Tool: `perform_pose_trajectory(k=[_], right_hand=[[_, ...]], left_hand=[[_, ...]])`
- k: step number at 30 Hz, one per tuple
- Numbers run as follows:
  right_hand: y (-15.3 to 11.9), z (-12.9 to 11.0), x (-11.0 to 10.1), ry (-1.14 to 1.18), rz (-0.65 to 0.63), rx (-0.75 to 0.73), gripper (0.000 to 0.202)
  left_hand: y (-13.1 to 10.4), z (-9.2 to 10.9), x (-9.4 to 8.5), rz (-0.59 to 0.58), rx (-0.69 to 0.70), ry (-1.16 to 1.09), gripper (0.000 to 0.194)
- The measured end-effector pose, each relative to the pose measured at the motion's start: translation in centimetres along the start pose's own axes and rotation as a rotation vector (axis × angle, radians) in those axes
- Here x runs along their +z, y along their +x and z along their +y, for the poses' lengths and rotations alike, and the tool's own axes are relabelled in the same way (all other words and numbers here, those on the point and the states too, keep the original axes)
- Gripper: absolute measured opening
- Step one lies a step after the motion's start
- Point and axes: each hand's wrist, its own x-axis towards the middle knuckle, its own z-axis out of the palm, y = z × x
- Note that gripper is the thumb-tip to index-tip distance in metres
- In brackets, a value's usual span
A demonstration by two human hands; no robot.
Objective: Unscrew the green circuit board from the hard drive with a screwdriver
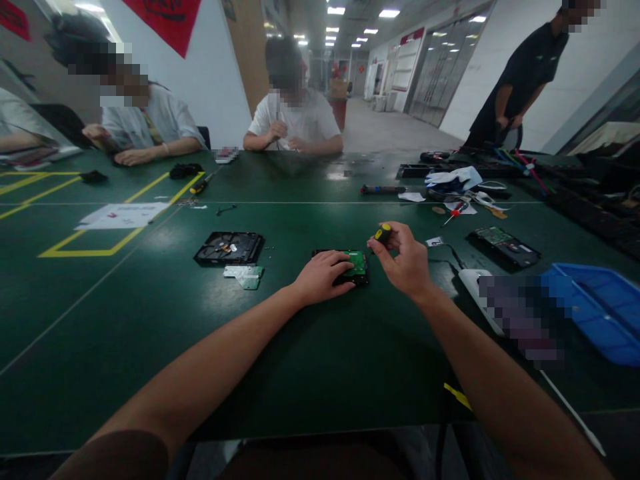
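In front of me a hard drive [356, 264] lies on the green table, its green circuit board facing up. My left hand [324, 276] rests over its left part, fingers across the top and thumb along the near edge, holding it. A screwdriver with a yellow and black handle [383, 233] is pinched in my right hand [406, 260], tilted just past the drive's right end. Its tip is too dark to make out. To the left sit another hard drive [230, 248] and a loose circuit board [245, 275], with tiny screws [270, 249] beside them.
On the right are a third hard drive [505, 247], a white power strip [480, 300] and a blue tray [600, 310]. Farther back lie white gloves [454, 179], a red screwdriver [456, 212] and a dark cylindrical tool [383, 190]. Several people are across the table.
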Motion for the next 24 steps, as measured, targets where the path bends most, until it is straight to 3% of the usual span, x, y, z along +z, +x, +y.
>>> perform_pose_trajectory(k=[24], right_hand=[[0.04,0.22,0.12,0.042,-0.038,0.021,0.046]], left_hand=[[0.01,0.08,0.04,0.002,0.003,0.012,0.041]])
